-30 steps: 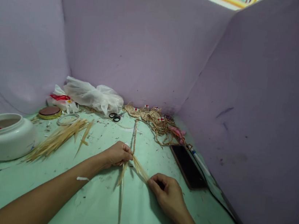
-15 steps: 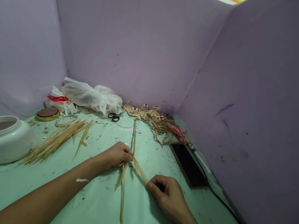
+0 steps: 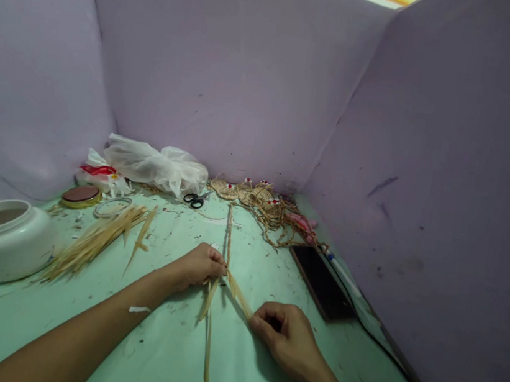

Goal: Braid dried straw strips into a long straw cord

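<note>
A thin braided straw cord (image 3: 229,231) runs away from me up the middle of the green table. My left hand (image 3: 200,265) pinches its near end, where the loose fibres spread out. In a pinch between thumb and forefinger, my right hand (image 3: 281,332) grips the tip of a pale straw strand (image 3: 240,297), which is stretched down to the right from the cord. Other loose straw ends (image 3: 207,351) hang toward me below my left fingers and lie over the table. A small white strip (image 3: 139,310) clings to my left forearm.
Left of my arm lie a straw bundle (image 3: 93,242) and a white pot (image 3: 7,252). Black-handled scissors (image 3: 196,200), a plastic bag (image 3: 157,165) and coiled woven pieces (image 3: 263,201) sit along the back wall. A phone (image 3: 321,281) and a cable (image 3: 380,340) lie at right.
Almost nothing differs. Both hands keep their hold, and the strand stays stretched between them. The view has shifted very slightly.
</note>
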A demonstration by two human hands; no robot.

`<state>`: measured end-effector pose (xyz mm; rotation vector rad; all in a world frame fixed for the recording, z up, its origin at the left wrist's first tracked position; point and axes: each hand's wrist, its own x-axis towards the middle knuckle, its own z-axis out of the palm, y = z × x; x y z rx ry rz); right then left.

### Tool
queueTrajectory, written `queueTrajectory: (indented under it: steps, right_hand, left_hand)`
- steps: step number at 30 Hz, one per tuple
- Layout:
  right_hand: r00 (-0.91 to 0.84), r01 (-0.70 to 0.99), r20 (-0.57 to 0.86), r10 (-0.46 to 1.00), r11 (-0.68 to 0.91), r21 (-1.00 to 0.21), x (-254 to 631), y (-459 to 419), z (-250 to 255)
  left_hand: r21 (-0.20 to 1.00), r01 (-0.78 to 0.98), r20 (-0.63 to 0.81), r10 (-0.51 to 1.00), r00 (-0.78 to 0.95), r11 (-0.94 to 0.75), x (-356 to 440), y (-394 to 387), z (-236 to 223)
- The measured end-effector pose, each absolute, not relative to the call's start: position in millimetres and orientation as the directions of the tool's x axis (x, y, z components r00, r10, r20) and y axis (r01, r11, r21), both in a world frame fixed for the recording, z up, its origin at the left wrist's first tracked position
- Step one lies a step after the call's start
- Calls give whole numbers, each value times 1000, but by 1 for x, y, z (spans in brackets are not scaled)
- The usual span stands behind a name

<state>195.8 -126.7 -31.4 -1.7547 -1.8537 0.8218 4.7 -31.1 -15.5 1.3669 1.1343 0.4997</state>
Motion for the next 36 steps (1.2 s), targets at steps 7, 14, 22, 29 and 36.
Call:
queueTrajectory:
  steps: [7, 14, 22, 29, 36]
  right_hand:
    - [-30, 517, -30, 999, -10, -856, 199, -111, -19]
    - [-51, 136, -264, 963, -255, -957, 145, -53, 5]
    - [-189, 78, -481, 856, -475, -876, 131, -52, -12]
    - [-115, 149, -388, 915, -370, -917, 135, -52, -21]
    - [-32, 83, -325, 945, -322, -943, 131, -55, -24]
  left_hand:
    - [933, 268, -336, 848, 411, 240, 5, -30, -17]
    - [955, 185, -291, 846, 446, 231, 2, -29, -18]
    - [941, 274, -311, 824, 474, 198, 2, -29, -15]
    - [877, 474, -299, 857, 420, 74, 0, -27, -12]
    - [649, 757, -225, 929, 293, -81, -3, -33, -2]
